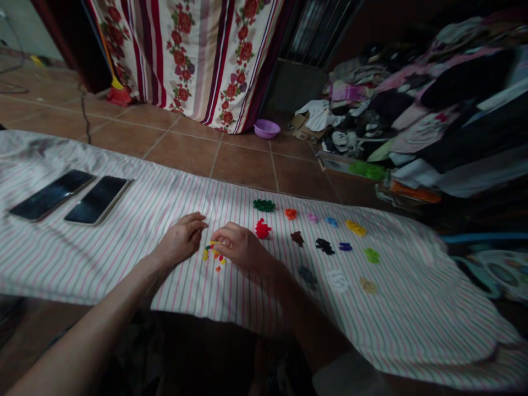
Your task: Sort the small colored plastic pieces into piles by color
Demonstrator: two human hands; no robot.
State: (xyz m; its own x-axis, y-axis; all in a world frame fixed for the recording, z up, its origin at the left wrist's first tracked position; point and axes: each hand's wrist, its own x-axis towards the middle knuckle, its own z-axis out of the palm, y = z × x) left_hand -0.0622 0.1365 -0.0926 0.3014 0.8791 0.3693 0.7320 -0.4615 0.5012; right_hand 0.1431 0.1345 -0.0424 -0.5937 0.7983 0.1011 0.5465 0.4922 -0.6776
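My left hand (181, 237) rests on the striped cloth with its fingers stretched loosely, holding nothing that I can see. My right hand (242, 247) reaches over a small mixed pile of coloured pieces (218, 256), yellow, red, orange and green. Its thumb and fingers are pinched together at the pile's far edge; whatever lies between them is too small to name. Just beyond the right hand is a red heap (263, 229) of little pieces. Dark green pieces (264, 205) and orange pieces (290, 213) lie behind it, with a brown heap (297, 238) farther right.
More single-colour heaps spread rightward, among them black (325, 246), yellow (355, 227), lime green (372, 255), white (337, 280) and grey (307, 277). Two phones (97, 201) lie at the left. Past the striped cloth (165, 187) are a purple basin (267, 128) and piled clothes (412, 110).
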